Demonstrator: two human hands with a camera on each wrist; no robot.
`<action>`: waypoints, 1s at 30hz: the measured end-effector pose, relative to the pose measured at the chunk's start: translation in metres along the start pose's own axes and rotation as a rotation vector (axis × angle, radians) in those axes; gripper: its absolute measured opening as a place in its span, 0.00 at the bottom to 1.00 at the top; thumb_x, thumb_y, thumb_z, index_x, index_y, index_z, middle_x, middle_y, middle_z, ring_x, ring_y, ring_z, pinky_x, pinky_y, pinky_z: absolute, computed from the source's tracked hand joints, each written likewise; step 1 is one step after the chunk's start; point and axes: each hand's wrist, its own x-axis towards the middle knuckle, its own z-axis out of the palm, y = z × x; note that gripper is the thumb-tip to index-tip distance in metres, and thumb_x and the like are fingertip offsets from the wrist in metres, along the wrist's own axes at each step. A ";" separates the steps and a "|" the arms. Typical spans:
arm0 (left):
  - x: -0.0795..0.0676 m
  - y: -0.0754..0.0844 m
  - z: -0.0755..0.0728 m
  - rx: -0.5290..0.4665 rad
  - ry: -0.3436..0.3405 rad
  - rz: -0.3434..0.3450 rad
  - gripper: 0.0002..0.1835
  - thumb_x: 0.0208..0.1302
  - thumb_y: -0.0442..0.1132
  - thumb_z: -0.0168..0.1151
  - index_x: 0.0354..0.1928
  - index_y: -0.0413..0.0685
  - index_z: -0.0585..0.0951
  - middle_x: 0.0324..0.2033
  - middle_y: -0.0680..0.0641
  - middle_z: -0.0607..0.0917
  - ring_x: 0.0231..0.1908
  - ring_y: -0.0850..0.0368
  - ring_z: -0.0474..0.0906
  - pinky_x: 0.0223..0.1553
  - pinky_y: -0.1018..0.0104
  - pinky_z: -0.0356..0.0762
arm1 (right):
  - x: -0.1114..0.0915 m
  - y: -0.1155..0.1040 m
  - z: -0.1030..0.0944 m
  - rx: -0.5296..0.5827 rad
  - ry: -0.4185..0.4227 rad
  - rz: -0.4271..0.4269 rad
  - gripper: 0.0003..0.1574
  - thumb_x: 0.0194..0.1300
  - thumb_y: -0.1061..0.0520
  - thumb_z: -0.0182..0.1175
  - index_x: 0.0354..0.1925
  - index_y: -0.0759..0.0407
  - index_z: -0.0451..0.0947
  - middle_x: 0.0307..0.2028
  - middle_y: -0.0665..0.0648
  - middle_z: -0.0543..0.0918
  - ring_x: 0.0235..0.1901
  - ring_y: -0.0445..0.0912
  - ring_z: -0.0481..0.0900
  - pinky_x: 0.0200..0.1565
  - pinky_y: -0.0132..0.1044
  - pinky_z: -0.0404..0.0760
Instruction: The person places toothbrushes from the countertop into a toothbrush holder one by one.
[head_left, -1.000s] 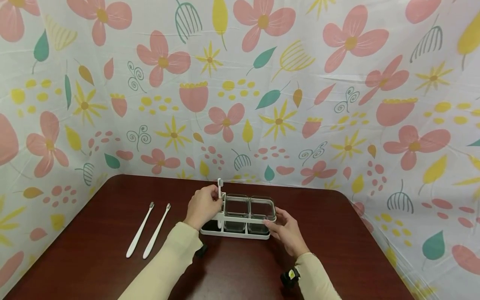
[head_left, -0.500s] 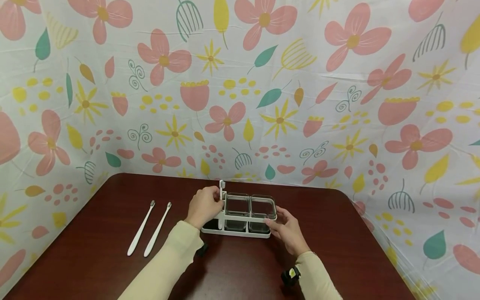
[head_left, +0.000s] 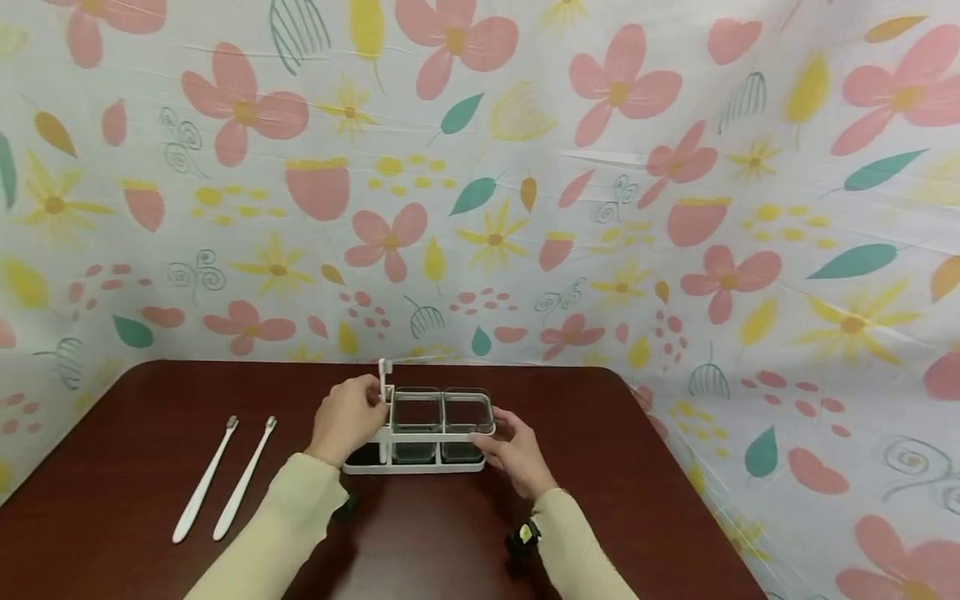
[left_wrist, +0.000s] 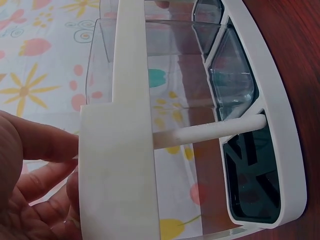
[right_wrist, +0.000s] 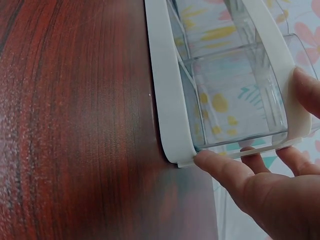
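A white toothbrush holder point(head_left: 416, 468) with an upper rail and a low base stands on the table, with two clear cups point(head_left: 416, 408) side by side in it. At its left end a white toothbrush point(head_left: 383, 382) stands upright, bristles up. My left hand point(head_left: 345, 421) pinches this toothbrush near the top; the rail hides part of the fingers in the left wrist view. There, the handle point(left_wrist: 210, 131) passes down to the base. My right hand point(head_left: 517, 454) grips the holder's right end, thumb on the rail point(right_wrist: 272, 45) and a finger touching the base corner.
Two more white toothbrushes, one point(head_left: 204, 483) farther left and one point(head_left: 246, 479) beside it, lie on the dark red-brown table point(head_left: 420, 542). A flower-patterned curtain point(head_left: 465, 275) rises behind the table and along its sides.
The head view has turned to the right, so everything appears farther left. Both hands, the holder and the toothbrush keep about the same places relative to one another.
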 end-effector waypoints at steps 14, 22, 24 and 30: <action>0.007 -0.002 0.004 -0.005 0.092 0.016 0.13 0.62 0.33 0.64 0.48 0.45 0.84 0.33 0.50 0.83 0.28 0.57 0.78 0.29 0.58 0.77 | 0.006 -0.004 -0.001 -0.019 0.006 0.062 0.42 0.66 0.60 0.66 0.72 0.62 0.59 0.61 0.67 0.70 0.49 0.48 0.80 0.55 0.53 0.76; 0.004 -0.019 -0.022 -0.093 0.149 0.022 0.18 0.63 0.34 0.64 0.55 0.45 0.80 0.36 0.47 0.81 0.24 0.57 0.73 0.26 0.60 0.72 | 0.010 -0.003 -0.001 -0.025 -0.003 0.069 0.42 0.67 0.60 0.65 0.73 0.62 0.58 0.62 0.68 0.69 0.49 0.46 0.79 0.55 0.53 0.76; 0.002 -0.025 -0.029 -0.078 0.155 0.002 0.19 0.62 0.35 0.65 0.57 0.45 0.80 0.37 0.46 0.81 0.25 0.55 0.73 0.27 0.59 0.72 | 0.011 -0.003 -0.002 -0.024 -0.004 0.069 0.42 0.67 0.61 0.65 0.73 0.62 0.58 0.62 0.68 0.68 0.49 0.46 0.80 0.55 0.53 0.75; -0.003 -0.047 -0.048 -0.004 0.101 -0.073 0.26 0.64 0.41 0.65 0.64 0.47 0.74 0.43 0.45 0.81 0.29 0.52 0.76 0.29 0.56 0.74 | 0.012 -0.002 0.000 -0.017 -0.019 0.071 0.43 0.67 0.60 0.65 0.73 0.62 0.57 0.63 0.68 0.68 0.51 0.47 0.79 0.56 0.54 0.74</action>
